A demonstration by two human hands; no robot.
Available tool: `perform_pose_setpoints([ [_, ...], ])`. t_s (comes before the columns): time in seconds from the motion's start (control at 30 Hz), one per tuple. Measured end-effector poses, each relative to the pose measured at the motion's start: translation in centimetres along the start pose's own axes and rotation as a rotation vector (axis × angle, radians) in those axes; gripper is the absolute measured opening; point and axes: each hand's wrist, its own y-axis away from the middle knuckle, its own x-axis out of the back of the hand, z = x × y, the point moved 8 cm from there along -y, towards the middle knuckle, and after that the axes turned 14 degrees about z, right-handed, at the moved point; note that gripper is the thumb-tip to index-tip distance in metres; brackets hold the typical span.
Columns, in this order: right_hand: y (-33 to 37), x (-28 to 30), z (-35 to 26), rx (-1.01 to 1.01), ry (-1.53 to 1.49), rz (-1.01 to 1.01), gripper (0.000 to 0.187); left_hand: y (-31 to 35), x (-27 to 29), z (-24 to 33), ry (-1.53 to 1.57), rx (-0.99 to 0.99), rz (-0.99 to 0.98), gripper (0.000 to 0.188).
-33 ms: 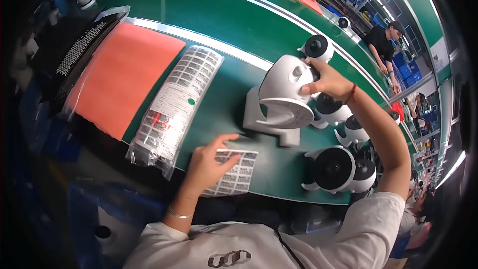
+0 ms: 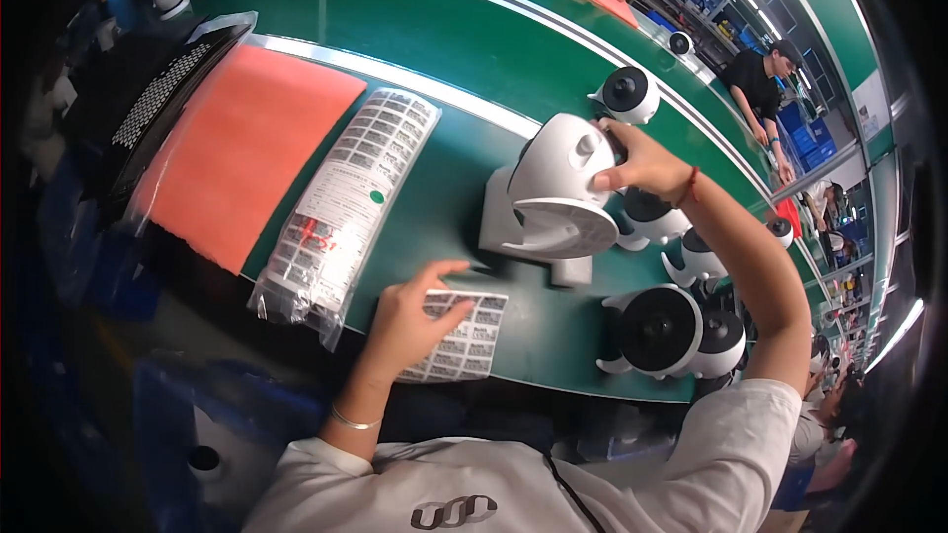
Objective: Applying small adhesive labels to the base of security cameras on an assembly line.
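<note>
Pressing flat on a sheet of small printed labels point(image 2: 456, 334) at lower centre, fingers spread and gripping nothing: the left hand point(image 2: 410, 321), its palm covering part of the sheet. Lying just left of it, a clear bag of label sheets point(image 2: 348, 199), print too small to make out. Closing around the upper side of a white fan housing point(image 2: 561, 195) at frame centre: the right hand point(image 2: 642, 166), fingertips partly hidden behind the rounded shell, the housing tilting on its white base. Crowding the lower right, more white-and-black fan units point(image 2: 664, 328), some overlapping and cut off by the forearm. Stretching beneath it all, a green workbench point(image 2: 444, 69), its near edge curving along the bottom, open green showing between bag and housing. Lying at left, an orange mat point(image 2: 242, 143), with a black mesh panel point(image 2: 158, 89) beyond, half lost in shadow. Working along the bench at the upper right, other people in dark shirts point(image 2: 760, 84), blurring toward the rim.
</note>
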Motion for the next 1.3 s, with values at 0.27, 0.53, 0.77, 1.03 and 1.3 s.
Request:
perform_pose_setpoints([
  [0.27,0.9,3.1,5.9,-0.012,0.213,0.065,0.067,0.3,-0.6,0.0,0.11,-0.047,0.029,0.024],
  [0.53,13.8,-0.3,-6.3,0.544,0.364,0.342,0.029,2.3,-1.4,3.6,0.38,0.024,0.057,0.012],
  [0.77,21.9,-7.9,-9.1,0.764,0.594,0.466,0.044,4.3,-2.4,7.9,0.539,-0.007,0.009,0.045],
  [1.03,23.3,-8.0,-2.7,0.285,0.005,0.469,0.034,6.1,-3.6,8.1,0.815,0.115,-0.291,0.058],
  [1.3,23.3,-8.4,-2.4,0.36,-0.159,0.477,0.017,5.9,-2.3,9.1,0.642,-0.135,-0.196,0.013],
])
